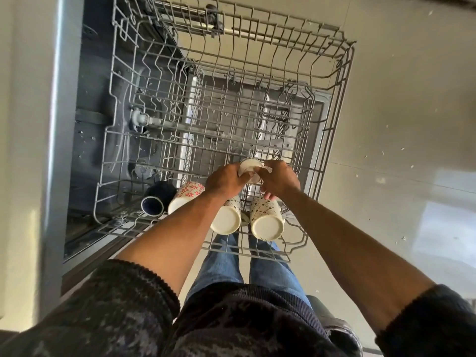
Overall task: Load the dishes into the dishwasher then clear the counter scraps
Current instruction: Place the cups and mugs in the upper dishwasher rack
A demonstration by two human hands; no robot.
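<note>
The grey wire upper rack (332, 130) of the dishwasher is pulled out below me. Along its near edge stand upside down a dark blue mug (154, 199), a white mug with red flowers (184, 197) and two white mugs with dark leaf marks (226, 217) (266, 221). Both my hands meet over the rack just beyond them. My left hand (226, 180) and my right hand (279, 177) together hold a small white cup (249, 167), fingers curled round its sides. Most of that cup is hidden by the fingers.
The open dishwasher tub (95, 140) and its lower rack show through the wires. A grey cabinet side (54, 124) runs down the left. Pale tiled floor (401, 124) with small specks lies to the right. My jeans (270, 274) stand under the rack's near edge.
</note>
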